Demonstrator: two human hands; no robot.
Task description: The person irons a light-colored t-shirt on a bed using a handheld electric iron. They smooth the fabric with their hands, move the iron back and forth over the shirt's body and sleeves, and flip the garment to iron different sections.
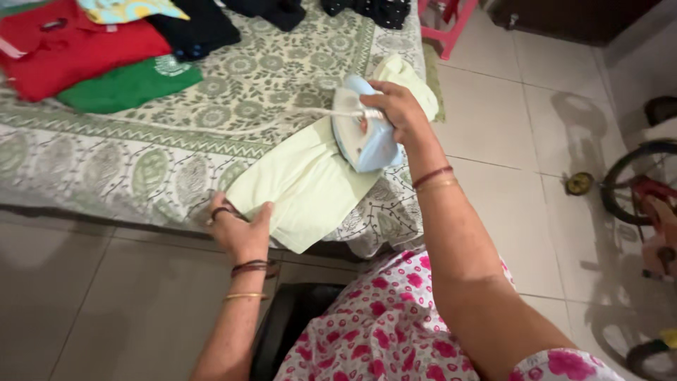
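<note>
Right hand (396, 106): fist closed around pale blue iron (363, 130), pressing pale yellow garment (310, 180).
Left hand (240, 227): pinches the garment's near edge.

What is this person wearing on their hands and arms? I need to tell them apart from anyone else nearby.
Both forearms are bare. The left hand has a dark ring, with dark and gold bangles at the wrist. The right hand has a red and a gold bangle. A white sleeve with pink flowers covers the right upper arm.
</note>
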